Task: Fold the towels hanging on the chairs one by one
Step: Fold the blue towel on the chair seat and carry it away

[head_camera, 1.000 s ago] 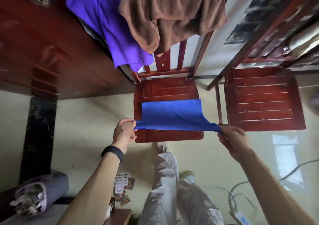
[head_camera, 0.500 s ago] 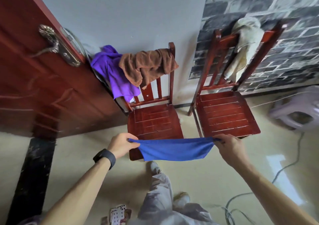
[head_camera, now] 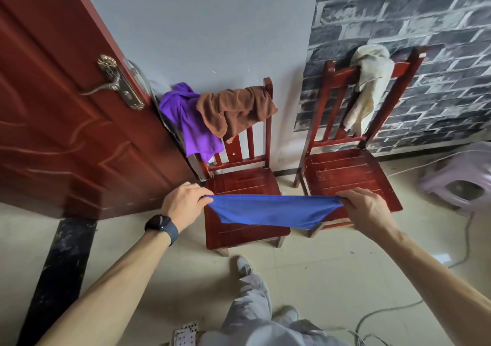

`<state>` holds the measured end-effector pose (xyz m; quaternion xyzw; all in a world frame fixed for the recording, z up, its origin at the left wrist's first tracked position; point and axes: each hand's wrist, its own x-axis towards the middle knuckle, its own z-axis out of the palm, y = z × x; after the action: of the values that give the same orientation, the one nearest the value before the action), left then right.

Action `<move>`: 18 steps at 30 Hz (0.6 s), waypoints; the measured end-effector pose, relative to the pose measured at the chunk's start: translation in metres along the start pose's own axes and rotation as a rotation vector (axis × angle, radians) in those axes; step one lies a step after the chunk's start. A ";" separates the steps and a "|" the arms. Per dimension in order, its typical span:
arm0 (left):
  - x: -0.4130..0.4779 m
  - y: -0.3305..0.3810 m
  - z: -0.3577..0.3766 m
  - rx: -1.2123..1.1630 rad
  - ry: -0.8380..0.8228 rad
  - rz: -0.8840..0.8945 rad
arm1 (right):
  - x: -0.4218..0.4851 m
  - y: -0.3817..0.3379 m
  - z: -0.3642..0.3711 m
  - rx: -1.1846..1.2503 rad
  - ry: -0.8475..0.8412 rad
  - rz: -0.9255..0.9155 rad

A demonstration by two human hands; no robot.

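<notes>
Head view: blue towel (head_camera: 271,211) held stretched in air in front of two chair seats. Left corner pinched by left hand (head_camera: 186,205); right corner pinched by right hand (head_camera: 364,210). Purple towel (head_camera: 191,122) and brown towel (head_camera: 236,109) draped over backrest of left chair (head_camera: 244,183); cream towel (head_camera: 369,80) hung on backrest of right chair (head_camera: 345,173).

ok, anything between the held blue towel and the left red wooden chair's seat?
Nothing visible: left hand and right hand pinch the blue cloth towel stretched over the red wooden chair seat; purple towel and brown towel hang on its backrest, apart.
</notes>
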<state>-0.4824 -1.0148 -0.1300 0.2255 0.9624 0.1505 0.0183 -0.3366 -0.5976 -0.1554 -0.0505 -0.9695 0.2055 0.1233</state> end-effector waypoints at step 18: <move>0.026 -0.058 0.012 0.119 -0.281 -0.264 | 0.056 -0.018 0.031 -0.135 -0.175 -0.088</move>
<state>-0.5289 -1.0492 -0.1579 0.1169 0.9788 0.0570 0.1586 -0.3998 -0.6174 -0.1629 0.0021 -0.9895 0.1377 0.0433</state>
